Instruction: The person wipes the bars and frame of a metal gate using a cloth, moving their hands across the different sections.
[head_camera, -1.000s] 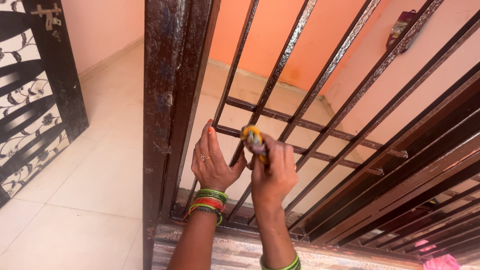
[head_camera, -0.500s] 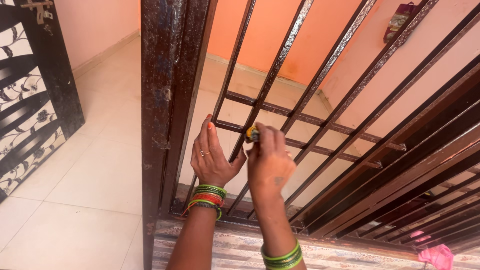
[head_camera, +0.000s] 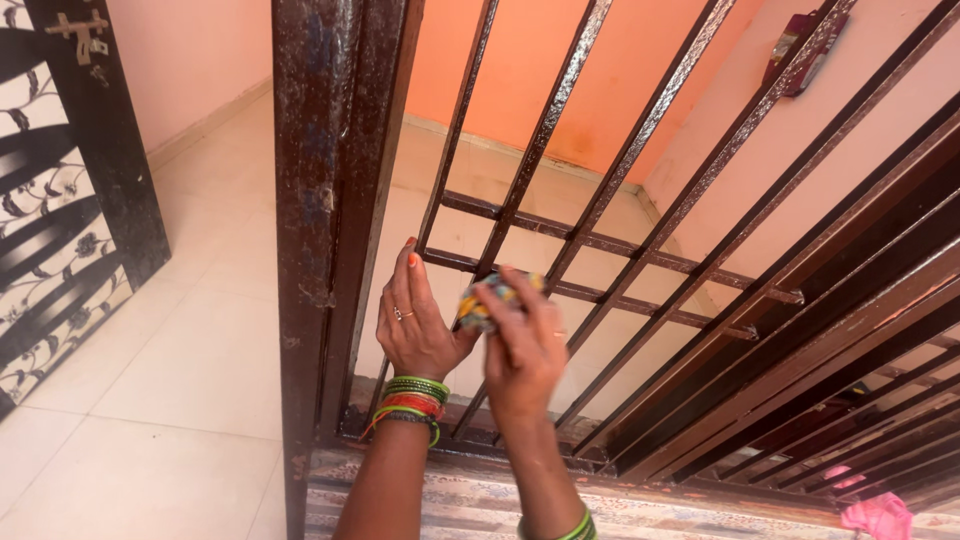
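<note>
A dark brown metal gate (head_camera: 330, 200) with slanting bars stands in front of me. My left hand (head_camera: 415, 320), with a ring and green and red bangles at the wrist, grips one of the lower bars (head_camera: 432, 215) near the gate frame. My right hand (head_camera: 525, 345) holds a small multicoloured cloth (head_camera: 478, 305) and presses it against the neighbouring bar (head_camera: 545, 130), just below the lower crossbar.
Beyond the bars lie a cream tiled floor (head_camera: 200, 340) and orange walls (head_camera: 620, 70). A black ornamental door (head_camera: 70, 190) stands at the left. A patterned mat (head_camera: 470, 505) lies under my arms, and a pink cloth (head_camera: 880, 515) sits at the bottom right.
My right hand has slid the cloth down and left along the bar and turned so its fingers wrap over the cloth. My left hand has kept its hold on the bar.
</note>
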